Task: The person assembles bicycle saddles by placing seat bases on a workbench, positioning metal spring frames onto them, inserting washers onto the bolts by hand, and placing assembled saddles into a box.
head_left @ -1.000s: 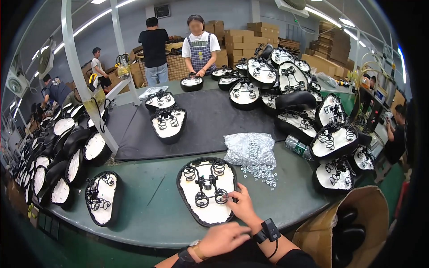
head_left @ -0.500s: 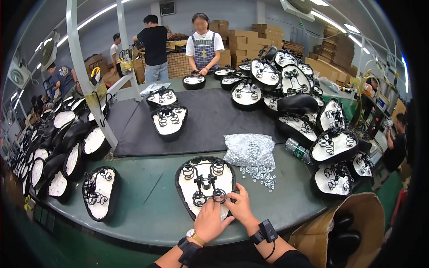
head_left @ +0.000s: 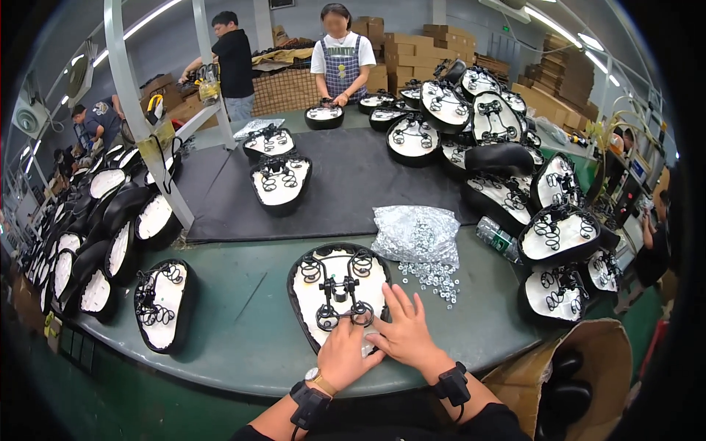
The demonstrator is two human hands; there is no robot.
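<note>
A bicycle saddle [head_left: 309, 287] lies upside down in front of me, its white underside up and a black spring frame [head_left: 340, 292] with coils on it. My left hand [head_left: 343, 358] rests over the saddle's near end, its bent fingertips closed at the near coils; what they press is partly hidden. My right hand [head_left: 402, 328] lies along the saddle's right edge with fingers stretched and spread. Its thumb is close to the left fingers, where something clear and shiny shows, too small to name.
Loose nuts [head_left: 434, 280] spill from a clear plastic bag [head_left: 415, 234] beyond my right hand, beside a plastic bottle [head_left: 498, 239]. Another saddle [head_left: 163, 306] lies left. Saddles pile up at right; a cardboard box [head_left: 588, 353] stands near right. A co-worker [head_left: 342, 62] handles a saddle across the table.
My right hand has gone from bent fingers at the near right coil to spread fingers by the saddle's edge. My left hand stays nearly in place. The view has shifted slightly.
</note>
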